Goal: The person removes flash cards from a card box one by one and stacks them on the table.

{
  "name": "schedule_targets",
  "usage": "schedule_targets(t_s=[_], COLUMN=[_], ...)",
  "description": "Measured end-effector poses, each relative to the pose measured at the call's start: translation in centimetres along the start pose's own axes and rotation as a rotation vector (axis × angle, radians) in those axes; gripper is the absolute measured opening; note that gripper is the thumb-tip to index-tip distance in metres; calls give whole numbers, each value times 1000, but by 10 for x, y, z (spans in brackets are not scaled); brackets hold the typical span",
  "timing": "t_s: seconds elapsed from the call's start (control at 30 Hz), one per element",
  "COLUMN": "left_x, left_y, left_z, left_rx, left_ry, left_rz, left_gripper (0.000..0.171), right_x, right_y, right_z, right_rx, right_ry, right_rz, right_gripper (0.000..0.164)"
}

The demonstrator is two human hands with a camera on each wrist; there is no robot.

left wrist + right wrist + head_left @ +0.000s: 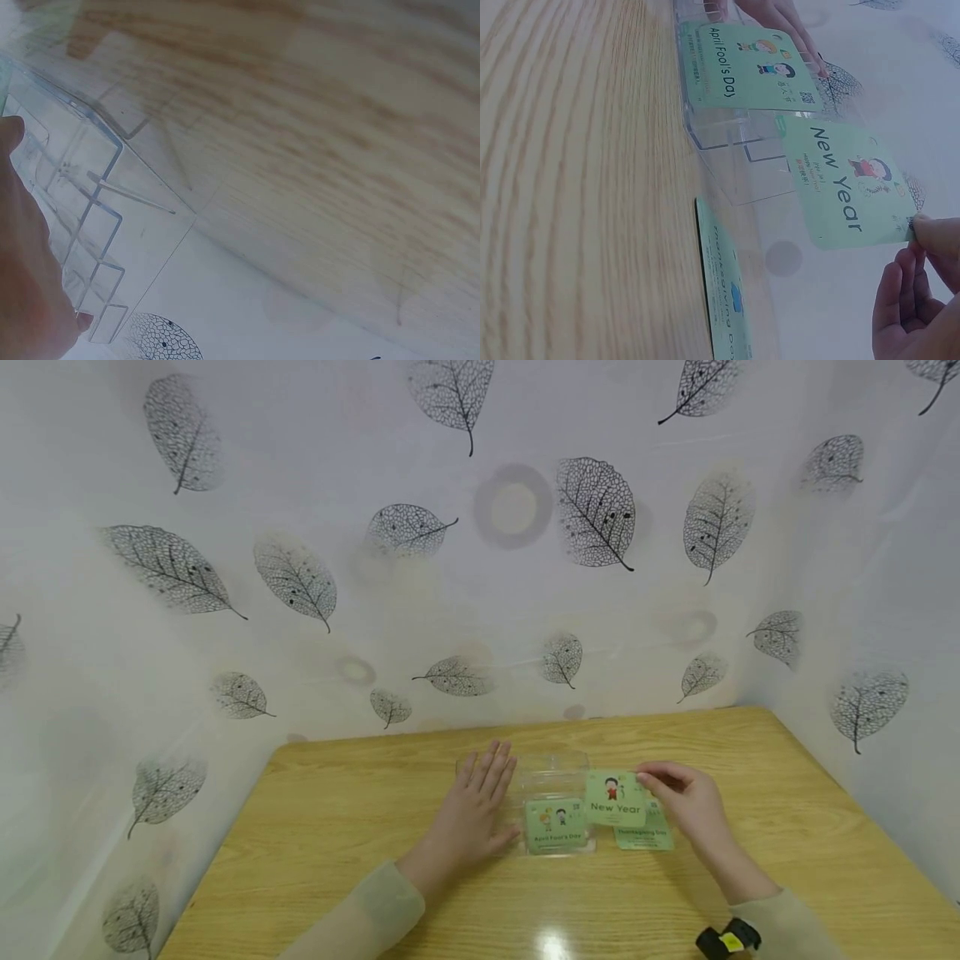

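My right hand (692,806) pinches a green "New Year" card (613,797) by its upper right corner, held up beside a clear plastic stepped rack (97,217). In the right wrist view, thumb and fingers grip the corner of that card (847,184). An "April Fool's Day" card (556,827) leans in the rack's front tier. My left hand (480,810) lies with straight fingers along the rack's left side. Below and partly behind the held card is a "Thanksgiving Day" card (645,835) on the table, seen edge-on in the right wrist view.
The wood-grain table (337,877) reaches back to a white curtain (337,460) printed with dark leaf skeletons, which also hangs at both sides. A black band with a yellow patch (731,939) sits at the right wrist.
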State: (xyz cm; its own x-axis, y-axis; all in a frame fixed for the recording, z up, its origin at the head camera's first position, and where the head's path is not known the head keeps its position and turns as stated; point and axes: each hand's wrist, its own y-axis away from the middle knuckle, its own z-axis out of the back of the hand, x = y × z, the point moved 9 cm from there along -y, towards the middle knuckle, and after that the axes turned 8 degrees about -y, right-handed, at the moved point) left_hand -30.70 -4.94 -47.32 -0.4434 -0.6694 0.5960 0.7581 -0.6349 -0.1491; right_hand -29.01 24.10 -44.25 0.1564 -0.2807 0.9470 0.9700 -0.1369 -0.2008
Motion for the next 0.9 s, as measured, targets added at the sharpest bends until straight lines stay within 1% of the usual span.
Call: schedule_targets(t_s=[0.2, 0.4, 0.67, 0.9], left_x=[-1, -1, 0, 0], left_y=[0, 0, 1, 1], left_z=[-2, -3, -1, 3], left_rx=[5, 12, -6, -27], left_ry=[-4, -13, -23, -30], left_rz=[0, 0, -1, -3], left_gripper=[103, 104, 103, 103], right_x=[-4, -6, -9, -13], right_y=[-1, 0, 0, 1], right_z=[4, 7, 12, 16], right_rx=[-3, -13, -19, -28], right_ry=[-10, 4, 17, 37], right_rz=[-23, -52, -66, -58], right_gripper=[28, 30, 31, 31])
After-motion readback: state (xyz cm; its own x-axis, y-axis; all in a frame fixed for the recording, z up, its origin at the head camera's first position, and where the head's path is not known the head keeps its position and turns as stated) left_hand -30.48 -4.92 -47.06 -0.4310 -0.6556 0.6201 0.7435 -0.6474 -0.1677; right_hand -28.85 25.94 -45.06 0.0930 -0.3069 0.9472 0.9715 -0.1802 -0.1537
